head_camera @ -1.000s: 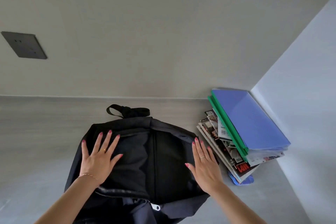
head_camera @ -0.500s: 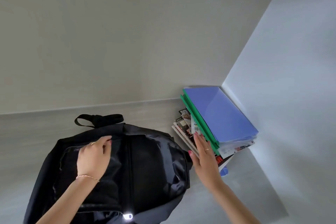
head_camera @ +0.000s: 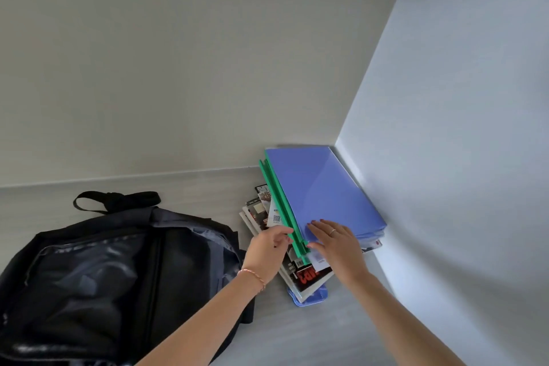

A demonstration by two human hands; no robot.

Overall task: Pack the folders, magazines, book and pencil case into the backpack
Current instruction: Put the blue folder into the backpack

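Black backpack [head_camera: 98, 276] lies flat on the desk [head_camera: 297, 333], nearest the camera, at left. Just right of it, the left hand [head_camera: 267, 249] has its fingers curled on the green folder [head_camera: 282, 214] edge. Right hand [head_camera: 335, 242] rests flat on the blue folder [head_camera: 323, 190], fingers straight. Folders top the stack; magazines [head_camera: 258, 212] beneath, a blue pencil case [head_camera: 309, 296] at bottom. Stack sits in the wall corner.

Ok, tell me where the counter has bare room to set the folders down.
Bare counter runs behind the backpack along the back wall, and in front of the stack toward the near edge. It is crowded in the corner, where the blue folder, green folders and magazines pile up under both hands.
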